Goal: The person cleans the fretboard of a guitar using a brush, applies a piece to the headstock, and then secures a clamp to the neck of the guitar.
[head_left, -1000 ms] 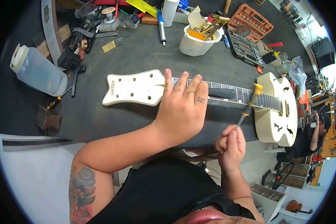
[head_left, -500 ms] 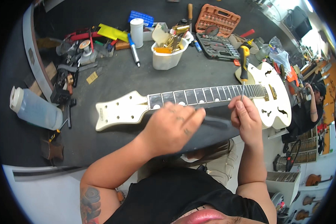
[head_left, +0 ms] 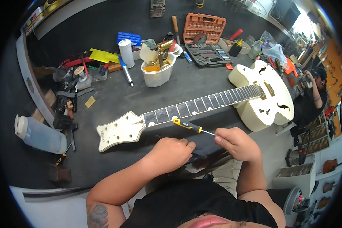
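Head view: screwdriver (head_left: 188, 125) in gap between guitar (head_left: 212, 102) and bench edge (head_left: 211, 150).

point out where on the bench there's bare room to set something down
A broad bare patch of bench lies between the white tub and the guitar neck. A smaller one lies between the headstock and the brown block. It is crowded around the wire spool and the open tool case.

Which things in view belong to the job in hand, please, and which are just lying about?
Apparently in the job: cream guitar; yellow-and-black screwdriver, held by its shaft in the right hand.

Seemingly lying about: translucent jug; flat yellow piece; white cylindrical container; open tool case.
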Available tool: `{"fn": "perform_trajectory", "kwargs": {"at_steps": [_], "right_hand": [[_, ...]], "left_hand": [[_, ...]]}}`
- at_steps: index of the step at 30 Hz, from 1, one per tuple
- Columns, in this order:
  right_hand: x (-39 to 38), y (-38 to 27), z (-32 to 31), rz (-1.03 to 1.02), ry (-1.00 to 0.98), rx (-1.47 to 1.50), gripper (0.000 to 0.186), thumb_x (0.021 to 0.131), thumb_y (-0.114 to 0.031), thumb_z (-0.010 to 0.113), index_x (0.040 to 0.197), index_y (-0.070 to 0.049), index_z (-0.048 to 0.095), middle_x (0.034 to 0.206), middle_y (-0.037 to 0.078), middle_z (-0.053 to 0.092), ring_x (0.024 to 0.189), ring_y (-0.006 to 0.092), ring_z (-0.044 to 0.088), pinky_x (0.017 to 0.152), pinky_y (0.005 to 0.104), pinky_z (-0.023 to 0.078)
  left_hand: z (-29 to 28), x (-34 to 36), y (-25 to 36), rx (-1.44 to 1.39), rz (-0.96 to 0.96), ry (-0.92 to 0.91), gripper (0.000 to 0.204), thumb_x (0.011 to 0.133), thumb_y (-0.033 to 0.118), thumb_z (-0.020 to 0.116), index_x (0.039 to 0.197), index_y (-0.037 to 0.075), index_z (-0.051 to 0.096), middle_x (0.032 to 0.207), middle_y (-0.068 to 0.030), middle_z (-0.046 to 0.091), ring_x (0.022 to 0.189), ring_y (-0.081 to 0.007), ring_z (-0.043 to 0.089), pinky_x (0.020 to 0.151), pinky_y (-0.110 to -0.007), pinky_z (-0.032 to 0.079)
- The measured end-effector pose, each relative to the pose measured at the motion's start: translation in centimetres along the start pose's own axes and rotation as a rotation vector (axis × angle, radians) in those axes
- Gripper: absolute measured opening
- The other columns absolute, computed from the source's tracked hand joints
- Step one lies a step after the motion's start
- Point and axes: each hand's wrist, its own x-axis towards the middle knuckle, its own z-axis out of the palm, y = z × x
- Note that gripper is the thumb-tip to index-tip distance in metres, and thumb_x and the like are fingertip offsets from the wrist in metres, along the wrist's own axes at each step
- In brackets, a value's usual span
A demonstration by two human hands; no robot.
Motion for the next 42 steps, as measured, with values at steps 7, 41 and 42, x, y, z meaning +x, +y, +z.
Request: {"fn": "perform_trajectory", "kwargs": {"at_steps": [7, 41, 42], "right_hand": [[-0.5, 6.9, 2.6, 0.091, -0.079, 0.462, 0.035, 0.106, -0.024, 0.061, 0.077, -0.004, 0.057, 0.067, -0.002, 0.051, 0.062, 0.0068, 0.047, 0.055, 0.0290, 0.036], [1.0, 12.3, 3.9, -0.107, -0.087, 0.887, 0.035, 0.101, -0.027, 0.062, 0.073, -0.007, 0.055, 0.060, -0.006, 0.043, 0.052, 0.0035, 0.032, 0.047, 0.0260, 0.021], [0.9, 12.1, 3.8, -0.093, -0.091, 0.862, 0.034, 0.101, -0.025, 0.062, 0.074, -0.007, 0.055, 0.061, -0.006, 0.043, 0.052, 0.0030, 0.031, 0.048, 0.0255, 0.020]], "left_hand": [[-3.3, 0.7, 0.9, -0.089, -0.059, -0.310, 0.024, 0.094, 0.024, 0.072, 0.105, 0.003, 0.068, 0.091, -0.0165, 0.074, 0.083, -0.0392, 0.076, 0.073, -0.050, 0.061], [-19.5, -17.1, 1.8, 0.420, -1.325, -0.046, 0.030, 0.100, 0.026, 0.073, 0.113, 0.000, 0.074, 0.111, -0.0239, 0.075, 0.108, -0.0400, 0.073, 0.091, -0.050, 0.056], [-16.5, -17.8, 0.1, 0.398, -1.365, -0.055, 0.030, 0.100, 0.026, 0.072, 0.113, -0.001, 0.073, 0.113, -0.0252, 0.075, 0.109, -0.0424, 0.072, 0.092, -0.052, 0.056]]}}
